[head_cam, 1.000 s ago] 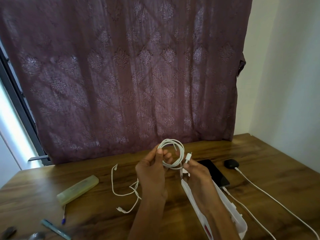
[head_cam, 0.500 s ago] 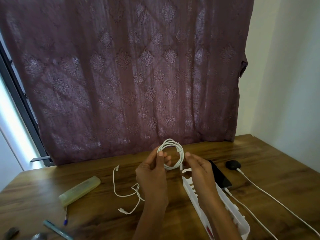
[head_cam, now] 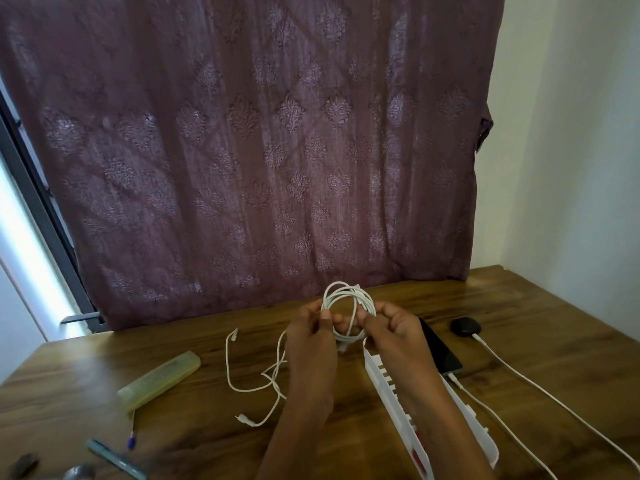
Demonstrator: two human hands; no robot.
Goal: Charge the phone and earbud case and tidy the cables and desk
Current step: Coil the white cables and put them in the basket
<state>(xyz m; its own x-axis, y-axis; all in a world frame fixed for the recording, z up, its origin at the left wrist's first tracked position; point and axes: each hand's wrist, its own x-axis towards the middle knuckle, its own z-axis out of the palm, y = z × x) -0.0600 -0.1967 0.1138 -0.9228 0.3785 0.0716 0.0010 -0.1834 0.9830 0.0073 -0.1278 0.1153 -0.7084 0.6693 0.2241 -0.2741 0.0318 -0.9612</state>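
Centrally, left hand (head_cam: 313, 336) and right hand (head_cam: 394, 329) both pinch a coiled white charging cable (head_cam: 348, 311) above the brown wooden desk (head_cam: 519, 306), fingers curled narrowly.

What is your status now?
Left hand and right hand hold the coil. Phone and case plugged in. Loose cable on desk, left.

Both bare forearms reach forward side by side, hands raised and facing each other. The left hand (head_cam: 311, 337) pinches the coiled cable (head_cam: 367, 296) at its left side; the right hand (head_cam: 394, 330) grips its right side, fingers curled.
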